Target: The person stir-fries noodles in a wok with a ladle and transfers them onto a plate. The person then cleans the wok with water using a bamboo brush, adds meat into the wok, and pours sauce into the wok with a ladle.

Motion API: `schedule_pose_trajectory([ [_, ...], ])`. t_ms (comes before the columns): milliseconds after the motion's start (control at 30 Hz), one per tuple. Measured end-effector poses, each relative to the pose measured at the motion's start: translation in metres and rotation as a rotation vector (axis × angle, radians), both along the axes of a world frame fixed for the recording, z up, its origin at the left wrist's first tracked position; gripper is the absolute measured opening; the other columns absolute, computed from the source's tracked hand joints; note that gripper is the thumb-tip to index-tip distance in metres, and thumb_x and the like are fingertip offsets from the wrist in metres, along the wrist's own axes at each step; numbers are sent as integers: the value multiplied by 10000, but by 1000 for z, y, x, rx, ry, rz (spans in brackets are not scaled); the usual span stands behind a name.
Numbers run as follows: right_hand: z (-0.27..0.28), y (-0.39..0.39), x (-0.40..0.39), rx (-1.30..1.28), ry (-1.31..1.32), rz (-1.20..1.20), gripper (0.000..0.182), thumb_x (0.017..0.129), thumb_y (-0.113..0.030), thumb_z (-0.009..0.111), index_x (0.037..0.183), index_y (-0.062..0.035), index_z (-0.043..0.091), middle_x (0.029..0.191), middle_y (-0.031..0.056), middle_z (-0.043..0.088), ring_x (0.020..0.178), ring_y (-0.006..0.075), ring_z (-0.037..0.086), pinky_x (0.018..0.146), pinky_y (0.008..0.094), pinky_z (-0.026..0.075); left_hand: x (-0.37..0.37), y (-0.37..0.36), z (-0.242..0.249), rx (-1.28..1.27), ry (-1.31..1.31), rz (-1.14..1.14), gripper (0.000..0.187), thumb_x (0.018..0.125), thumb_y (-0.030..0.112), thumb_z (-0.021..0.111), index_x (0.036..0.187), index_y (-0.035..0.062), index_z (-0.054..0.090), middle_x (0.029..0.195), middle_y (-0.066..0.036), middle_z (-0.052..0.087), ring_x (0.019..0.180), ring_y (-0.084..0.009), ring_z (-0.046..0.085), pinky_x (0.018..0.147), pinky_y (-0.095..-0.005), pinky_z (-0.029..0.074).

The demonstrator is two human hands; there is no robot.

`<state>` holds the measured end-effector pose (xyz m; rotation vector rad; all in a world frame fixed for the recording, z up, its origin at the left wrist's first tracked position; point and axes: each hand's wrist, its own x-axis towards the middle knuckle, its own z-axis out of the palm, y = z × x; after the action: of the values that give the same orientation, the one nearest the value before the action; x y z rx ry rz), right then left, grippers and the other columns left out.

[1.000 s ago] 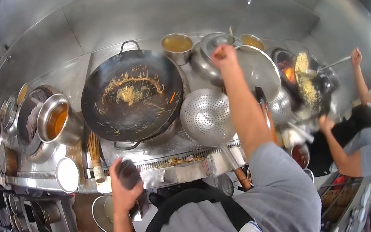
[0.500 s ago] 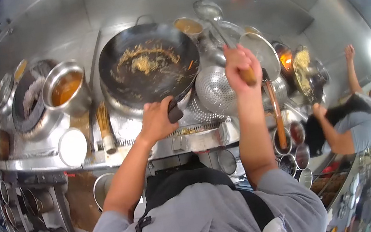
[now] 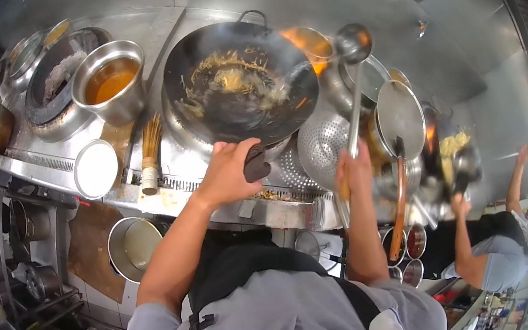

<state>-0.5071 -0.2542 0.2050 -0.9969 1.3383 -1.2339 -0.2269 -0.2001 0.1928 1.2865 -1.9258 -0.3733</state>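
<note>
A large black wok [image 3: 203, 123] sits on the stove, with shredded, yellowish food [image 3: 234, 80] in its middle and a faint haze over it. My left hand [image 3: 230, 170] is closed round the wok's dark, cloth-like handle cover [image 3: 255, 163] at the near rim. To the right, my right hand [image 3: 355, 168] grips the long handle of a metal ladle [image 3: 354, 43], whose bowl is raised beyond the wok's right side. Below the ladle lies a perforated metal strainer [image 3: 324, 146]. Orange flame shows near a round container [image 3: 310, 42] beside the wok's far right rim.
Left of the wok are a pot of amber liquid [image 3: 110, 82], a white bowl [image 3: 96, 169] and a bamboo brush [image 3: 150, 144]. A wire-mesh strainer [image 3: 400, 118] with a wooden handle is on the right. Beyond it, a co-worker [image 3: 495, 250] holds another wok.
The view has turned, tilting the counter. The ladle and my right hand have shifted relative to the strainers. Flame and haze now show by my wok; the co-worker's food looks tossed up.
</note>
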Motion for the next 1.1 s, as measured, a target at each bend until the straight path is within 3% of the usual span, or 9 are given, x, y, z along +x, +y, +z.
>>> schedule_pose_trajectory([
  [67,-37,-91,-16,-211,131,-81,512,832,-73,526,1297,-31,315,695,71,518,486,126,492,393,263,391,-4,-1,0,8,31,29,698,591,213,744,1223,78,482,1022,-147,629,974,-307,581,930,-384,345],
  [200,-66,-216,-32,29,802,-347,532,829,-132,506,1242,74,242,1109,339,543,1020,441,579,937,456,416,-7,1,3,65,5,65,704,580,154,752,1224,78,480,1034,-146,630,991,-317,564,953,-382,331],
  [233,-58,-237,-51,27,797,-359,532,829,-132,506,1242,74,242,1109,339,543,1020,441,579,937,456,416,-7,2,4,58,2,55,704,580,154,752,1224,78,480,1034,-146,630,991,-317,564,953,-382,331],
  [300,-29,-275,-100,13,-199,30,161,814,-96,508,803,-8,374,768,150,538,678,268,565,636,385,480,-8,3,6,52,5,74,702,581,152,750,1223,73,477,1015,-144,633,968,-322,562,940,-377,333],
  [333,-12,-271,-104,9,-689,234,236,806,-79,509,583,-48,440,598,56,536,508,182,558,486,350,512,-8,3,5,49,12,74,702,581,152,750,1223,73,477,1015,-144,633,968,-322,562,940,-377,333],
  [433,78,-214,-74,48,-1165,-239,213,828,-32,494,630,-74,429,531,5,431,418,126,449,399,243,444,-6,4,4,43,8,65,700,584,148,747,1223,71,473,1000,-142,635,955,-323,562,934,-374,335],
  [700,100,-65,-57,140,-1166,278,78,895,-67,502,852,-1,500,641,-5,457,491,78,431,417,216,370,-5,2,-2,-40,-23,29,697,581,171,748,1215,58,480,970,-141,632,928,-321,567,930,-388,331],
  [833,94,20,-29,72,-1130,518,376,953,-141,396,1248,88,439,739,9,472,500,80,447,414,232,397,-4,0,-8,-61,-35,35,721,558,157,758,1216,69,478,1004,-133,631,958,-316,570,920,-394,333],
  [1100,72,64,55,574,-1321,569,297,912,-137,455,1156,14,533,671,-11,478,510,85,471,421,237,398,-5,-2,-13,-128,-24,45,715,555,170,753,1210,59,490,937,-137,628,891,-321,578,906,-385,345],
])
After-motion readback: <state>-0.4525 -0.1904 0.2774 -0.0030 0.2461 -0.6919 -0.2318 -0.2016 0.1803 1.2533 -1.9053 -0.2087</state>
